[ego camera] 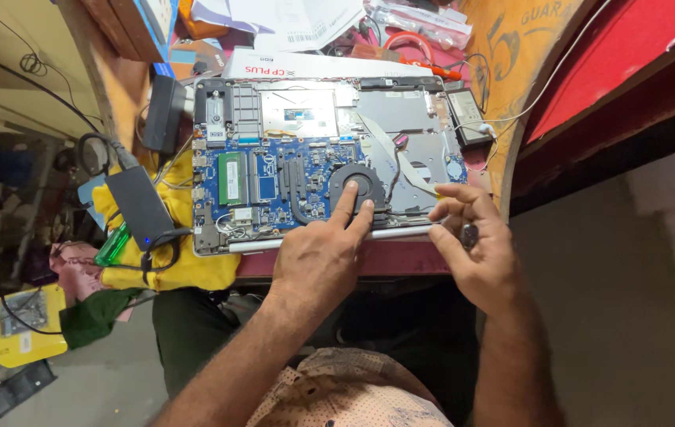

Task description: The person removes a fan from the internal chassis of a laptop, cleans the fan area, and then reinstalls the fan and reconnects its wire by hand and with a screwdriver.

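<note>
Blue circuit board filled the opened laptop (pixel 322 158) at centre frame, its long axis running left to right, hinge edge toward the person. The left hand (pixel 318 265) pressed two spread fingers on the black cooling fan (pixel 358 190); this looked like fan removal. The right hand (pixel 476 249), fingers loosely curled and pinching nothing visible, rested at the lower-right corner. Freeing the fan likely needs a careful lift.

Left hand (pixel 318 257): palm down, index and middle fingers (pixel 348 204) extended forward side by side, remaining fingers curled under. Left forearm bare, angled up from lower left. Right hand (pixel 472 245): just right of left hand, fingers spread and bent, grip loose, nothing clasped. Right forearm bare, rising near vertical from bottom edge.
</note>
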